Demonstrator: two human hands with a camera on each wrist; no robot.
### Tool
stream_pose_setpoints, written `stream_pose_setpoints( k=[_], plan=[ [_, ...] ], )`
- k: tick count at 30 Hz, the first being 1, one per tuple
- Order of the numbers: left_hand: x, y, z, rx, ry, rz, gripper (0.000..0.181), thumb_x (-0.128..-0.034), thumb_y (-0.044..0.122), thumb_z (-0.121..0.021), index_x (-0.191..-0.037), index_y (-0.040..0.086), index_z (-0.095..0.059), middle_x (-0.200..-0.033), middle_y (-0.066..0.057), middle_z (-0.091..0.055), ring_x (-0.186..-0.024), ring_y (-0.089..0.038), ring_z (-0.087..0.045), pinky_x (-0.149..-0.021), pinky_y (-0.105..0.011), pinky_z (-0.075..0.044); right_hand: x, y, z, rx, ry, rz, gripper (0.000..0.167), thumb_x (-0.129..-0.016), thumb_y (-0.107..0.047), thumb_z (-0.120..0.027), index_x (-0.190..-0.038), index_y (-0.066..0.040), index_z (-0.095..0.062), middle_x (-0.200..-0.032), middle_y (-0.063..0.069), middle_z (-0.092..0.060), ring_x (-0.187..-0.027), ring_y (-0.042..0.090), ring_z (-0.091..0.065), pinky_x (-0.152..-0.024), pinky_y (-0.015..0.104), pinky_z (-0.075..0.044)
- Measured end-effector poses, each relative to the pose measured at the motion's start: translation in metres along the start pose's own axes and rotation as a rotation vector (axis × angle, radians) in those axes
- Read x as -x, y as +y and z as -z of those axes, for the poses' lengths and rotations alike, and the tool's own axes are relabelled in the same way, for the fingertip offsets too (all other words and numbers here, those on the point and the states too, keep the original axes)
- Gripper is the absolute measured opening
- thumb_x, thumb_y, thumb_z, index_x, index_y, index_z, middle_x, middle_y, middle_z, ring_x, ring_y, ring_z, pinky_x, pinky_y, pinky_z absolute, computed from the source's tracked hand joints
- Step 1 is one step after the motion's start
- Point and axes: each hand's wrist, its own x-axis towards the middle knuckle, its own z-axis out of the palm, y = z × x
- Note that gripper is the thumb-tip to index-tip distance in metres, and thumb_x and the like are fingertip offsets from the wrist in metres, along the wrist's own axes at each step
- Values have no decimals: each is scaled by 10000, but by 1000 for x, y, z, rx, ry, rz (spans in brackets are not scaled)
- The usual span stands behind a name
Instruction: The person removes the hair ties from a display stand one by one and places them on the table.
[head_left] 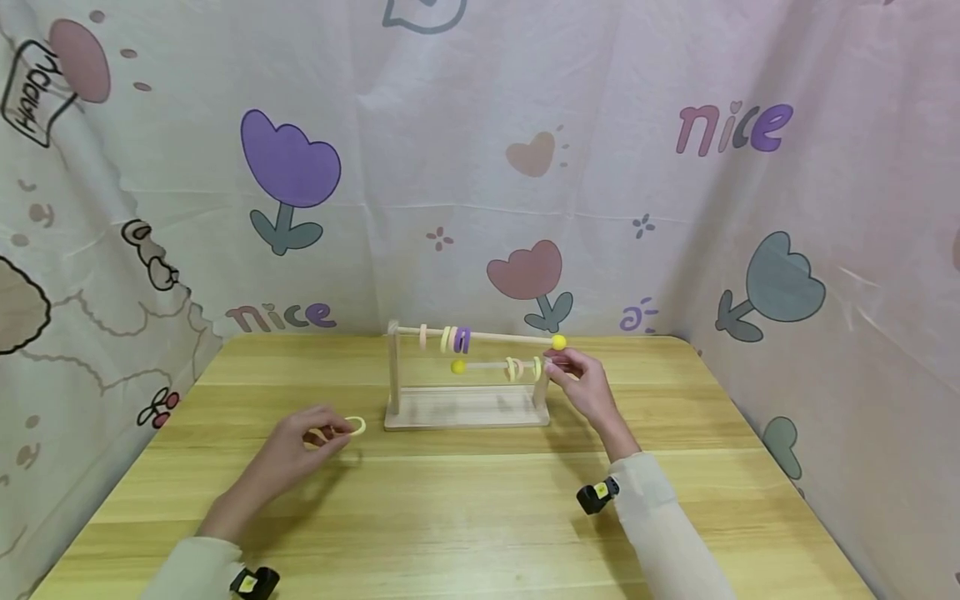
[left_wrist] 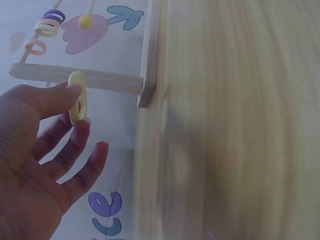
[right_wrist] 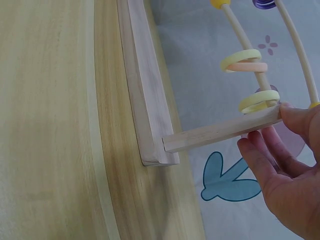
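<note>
My left hand (head_left: 300, 442) pinches a pale yellow ring (head_left: 360, 430) between thumb and fingers, above the table and left of a wooden rack. In the left wrist view the ring (left_wrist: 73, 112) stands nearly edge-on. My right hand (head_left: 588, 387) holds the top of the rack's right post (right_wrist: 220, 132) between thumb and fingers. From the left post (head_left: 394, 371) runs an upper rod (head_left: 510, 337) carrying pink, yellow and purple rings (head_left: 460, 340). A lower rod (head_left: 487, 366) from the right post bears yellow and pink rings (head_left: 512, 370).
The rack's flat base (head_left: 468, 408) rests on the wood-grain table (head_left: 465, 508). Yellow balls cap the free ends of the upper rod (head_left: 558, 342) and the lower rod (head_left: 458, 367). A printed curtain (head_left: 420, 150) hangs behind the table and along its sides.
</note>
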Motion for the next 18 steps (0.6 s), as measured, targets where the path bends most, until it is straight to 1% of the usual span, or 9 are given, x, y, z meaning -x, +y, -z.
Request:
stream_pose_setpoints(
  k=[4, 8, 10, 13, 16, 18],
  plan=[
    [6, -2, 3, -12, 5, -10, 181, -853, -5, -797, -954, 143, -773, -898, 14, -717, -761, 18, -579, -615, -215, -568, 0, 0, 0, -2, 3, 2, 256, -973, 15, -662, -1207, 118, -680, -1211, 291, -697, -1073, 254, -652, -937, 185, -525],
    [10, -6, 5, -38, 12, -25, 184, -833, -29, -803, -936, 121, -774, -873, -3, -721, -710, 13, -527, -568, -200, -523, -1, -1, 0, -2, 4, -2, 256, -973, 16, -663, -1206, 120, -680, -1212, 290, -698, -1060, 224, -649, -939, 179, -520],
    [12, -9, 6, -55, 13, -34, 192, -822, -36, -807, -930, 120, -775, -866, 17, -718, -687, 15, -510, -552, -196, -502, -1, -1, 0, -4, 4, -7, 257, -972, 18, -663, -1207, 119, -679, -1215, 288, -697, -1062, 227, -648, -939, 173, -518],
    [14, -13, 8, -68, 11, -37, 196, -816, -33, -813, -921, 128, -776, -847, 63, -699, -665, 28, -495, -535, -194, -473, 0, -1, 0, -3, 2, -11, 256, -975, 18, -659, -1210, 117, -677, -1219, 288, -694, -1087, 271, -650, -938, 164, -513],
    [17, -17, 10, -77, 5, -37, 215, -803, -46, -814, -907, 138, -773, -839, 62, -701, -669, 42, -499, -537, -193, -474, 0, 0, 0, 0, 1, -10, 256, -977, 16, -656, -1212, 116, -676, -1223, 287, -692, -1120, 336, -652, -949, 169, -514],
    [19, -20, 11, -84, 5, -41, 235, -786, -60, -817, -899, 141, -771, -844, 59, -708, -685, 48, -508, -544, -191, -481, 0, 0, 0, 0, 1, -7, 256, -979, 15, -655, -1214, 116, -674, -1224, 289, -691, -1135, 366, -651, -967, 192, -518]
  ],
)
